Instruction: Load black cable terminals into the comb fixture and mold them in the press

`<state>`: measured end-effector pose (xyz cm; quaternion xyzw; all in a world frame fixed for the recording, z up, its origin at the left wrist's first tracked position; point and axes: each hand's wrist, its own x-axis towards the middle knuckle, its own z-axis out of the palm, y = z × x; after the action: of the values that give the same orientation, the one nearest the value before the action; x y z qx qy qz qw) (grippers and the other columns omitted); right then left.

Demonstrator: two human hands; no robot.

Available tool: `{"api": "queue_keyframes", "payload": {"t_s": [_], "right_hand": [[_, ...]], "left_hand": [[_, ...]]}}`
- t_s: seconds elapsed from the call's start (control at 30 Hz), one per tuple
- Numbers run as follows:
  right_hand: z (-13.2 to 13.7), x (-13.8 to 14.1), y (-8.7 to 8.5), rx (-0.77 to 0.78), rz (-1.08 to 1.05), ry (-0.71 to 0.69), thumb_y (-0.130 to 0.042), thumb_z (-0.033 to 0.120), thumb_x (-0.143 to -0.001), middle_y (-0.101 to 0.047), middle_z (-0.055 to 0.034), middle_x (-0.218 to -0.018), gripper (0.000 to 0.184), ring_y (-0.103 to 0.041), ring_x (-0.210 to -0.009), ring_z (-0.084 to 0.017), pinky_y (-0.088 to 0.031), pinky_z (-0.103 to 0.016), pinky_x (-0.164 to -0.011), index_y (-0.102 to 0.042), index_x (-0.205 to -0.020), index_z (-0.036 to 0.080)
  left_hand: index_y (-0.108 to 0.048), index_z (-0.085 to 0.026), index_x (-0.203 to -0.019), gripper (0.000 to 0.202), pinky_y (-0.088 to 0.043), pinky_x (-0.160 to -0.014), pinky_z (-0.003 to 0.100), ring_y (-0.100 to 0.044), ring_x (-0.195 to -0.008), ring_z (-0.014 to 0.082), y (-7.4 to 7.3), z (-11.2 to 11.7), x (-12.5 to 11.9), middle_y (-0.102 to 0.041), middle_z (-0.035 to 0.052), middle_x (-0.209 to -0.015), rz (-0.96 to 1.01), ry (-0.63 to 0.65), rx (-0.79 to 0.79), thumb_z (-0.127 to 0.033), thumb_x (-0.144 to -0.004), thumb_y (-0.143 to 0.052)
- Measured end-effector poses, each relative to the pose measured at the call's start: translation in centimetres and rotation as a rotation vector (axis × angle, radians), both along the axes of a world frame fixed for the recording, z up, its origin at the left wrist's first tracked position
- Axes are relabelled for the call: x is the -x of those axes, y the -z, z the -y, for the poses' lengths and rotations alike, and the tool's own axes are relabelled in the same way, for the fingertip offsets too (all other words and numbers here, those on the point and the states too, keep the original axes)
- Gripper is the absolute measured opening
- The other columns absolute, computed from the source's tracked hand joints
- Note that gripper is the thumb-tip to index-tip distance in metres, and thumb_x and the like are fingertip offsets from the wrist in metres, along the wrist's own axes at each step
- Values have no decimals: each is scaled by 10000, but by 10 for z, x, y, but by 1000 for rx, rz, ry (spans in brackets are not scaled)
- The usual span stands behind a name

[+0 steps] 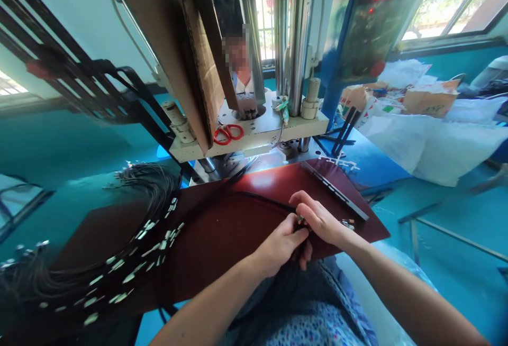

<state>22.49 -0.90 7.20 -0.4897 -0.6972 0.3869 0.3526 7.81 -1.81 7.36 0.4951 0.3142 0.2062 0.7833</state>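
Observation:
Both hands meet over the front right of the dark red board (222, 235). My left hand (280, 245) is closed around the end of a black cable (264, 198), thumb on top. Against it, my right hand (317, 221) is closed with its fingers on the same cable end. Small metallic bits (300, 220) show between the fingers; their exact shape is too small to make out. Just right of my right hand lie small metal pieces (348, 224). Beyond it a long slotted metal strip (335, 190) rests on the board.
A large bundle of black cables with white tags (146, 229) covers the board's left side. Ahead stands a press with a pale plate (254, 134), carrying red-handled scissors (228, 134) and cardboard (198, 71). White bags (432, 139) sit at right. A person (243, 81) is visible behind the press.

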Motion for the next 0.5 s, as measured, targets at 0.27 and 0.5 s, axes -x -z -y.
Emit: {"api": "queue_keyframes", "payload": {"t_s": [0.27,0.5], "right_hand": [[0,4,-13,127,-27,-138,-340,479,-914,-599,-36,-854,447,-572,-761,-178,-455,-291,-681,-476,-1226,191],[1,-76,-12,-43,825,237,-525,319,-817,-602,-130,-1032,308,-563,-947,-278,-437,-364,-779,-591,-1061,142]], "left_hand": [[-473,-146,-755,329,-273,-360,179,-385,-344,47,3,7,-11,-482,-39,-485,-50,-91,-23,-472,-782,-509],[-470,-157,-804,395,-123,-324,158,-191,-326,6,14,-4,3,-355,-100,-453,53,-267,91,-510,-698,-613]]}}
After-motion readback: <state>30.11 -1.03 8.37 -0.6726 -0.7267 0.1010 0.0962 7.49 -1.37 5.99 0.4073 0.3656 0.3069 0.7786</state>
